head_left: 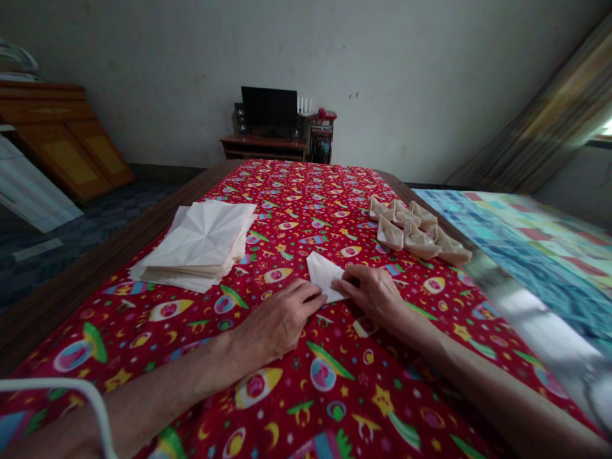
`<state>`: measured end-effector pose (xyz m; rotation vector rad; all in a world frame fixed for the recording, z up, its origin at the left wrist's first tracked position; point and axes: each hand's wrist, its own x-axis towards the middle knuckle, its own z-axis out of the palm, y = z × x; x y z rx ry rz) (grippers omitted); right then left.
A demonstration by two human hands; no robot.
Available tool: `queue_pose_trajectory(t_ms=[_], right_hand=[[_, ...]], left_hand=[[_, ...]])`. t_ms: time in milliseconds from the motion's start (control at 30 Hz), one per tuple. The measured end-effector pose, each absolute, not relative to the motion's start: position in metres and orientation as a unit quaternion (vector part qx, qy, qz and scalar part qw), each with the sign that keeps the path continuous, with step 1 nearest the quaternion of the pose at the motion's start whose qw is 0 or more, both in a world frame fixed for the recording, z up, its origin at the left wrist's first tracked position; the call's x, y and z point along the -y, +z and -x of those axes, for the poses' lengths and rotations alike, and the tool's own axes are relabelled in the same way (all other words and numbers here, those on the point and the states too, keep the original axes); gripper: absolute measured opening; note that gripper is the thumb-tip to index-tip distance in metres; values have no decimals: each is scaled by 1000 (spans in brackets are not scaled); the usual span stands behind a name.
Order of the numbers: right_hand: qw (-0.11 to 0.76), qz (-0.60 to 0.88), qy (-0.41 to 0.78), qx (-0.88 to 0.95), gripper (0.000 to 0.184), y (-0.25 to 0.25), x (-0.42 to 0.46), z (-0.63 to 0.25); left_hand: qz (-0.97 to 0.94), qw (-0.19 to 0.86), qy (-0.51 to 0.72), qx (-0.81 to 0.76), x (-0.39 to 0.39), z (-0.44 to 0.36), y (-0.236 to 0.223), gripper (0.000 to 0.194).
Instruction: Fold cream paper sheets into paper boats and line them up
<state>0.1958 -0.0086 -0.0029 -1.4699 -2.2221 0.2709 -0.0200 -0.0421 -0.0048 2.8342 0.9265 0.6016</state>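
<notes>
A small folded piece of white paper (323,269) lies on the red patterned cloth between my hands. My left hand (282,315) has its fingertips closed at the paper's lower left edge. On the right side, my right hand (375,290) grips the paper with bent fingers, thumb toward the middle. Left of my hands is a stack of creased square paper sheets (203,236), the top one showing fold lines that spread from its centre. Several folded paper boats (415,231) stand grouped in rows to the right, beyond my right hand.
The red cloth (329,395) covers a dark wooden table (67,299). A white cable (71,384) crosses my left forearm at lower left. A bed with a patterned cover (540,255) stands at right. Far back are a monitor (269,108) and a wooden cabinet (67,143).
</notes>
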Motion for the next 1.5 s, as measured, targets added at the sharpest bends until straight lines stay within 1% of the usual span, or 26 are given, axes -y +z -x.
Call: queue_pose_trajectory(t_ms=[100,333,767,833,900,967,1033,1100,1167,1300,1400,1500], right_hand=[[236,529,78,811,27,-6,8,-196],[214,542,47,811,26,-6,8,-194],[197,533,51,822,25,0,10,-192],[200,530,15,824,23,1,11,-192],[203,520,-52,828,20,3,16,-190],[200,476,-118,848,17,4,25,-187],[195,385,-139,891,23,3,39,-185],[197,298,-111,927,32,1,55,-184],[185,327,-74,924,41,-1,70,-187],[136,364,-34,921,54,-3,85,-202],[139,383,-43,912,54,-5,86,-213],[151,393,-61,905,50,-7,84,-221]], left_hand=[[-932,52,202,-296,42,20,-5,38],[-935,46,210,-282,42,21,-6,43],[-942,33,164,-292,44,21,-6,46],[-942,24,152,-298,45,21,-5,47],[-943,8,139,-302,46,19,-2,47],[-945,-11,121,-303,47,17,2,43],[-945,-19,100,-310,49,14,5,35],[-943,-14,91,-321,50,12,7,29],[-940,-11,103,-324,50,13,6,30],[-942,-22,128,-308,49,15,2,45],[-944,-19,128,-304,49,16,2,46],[-943,-14,127,-306,49,15,4,46]])
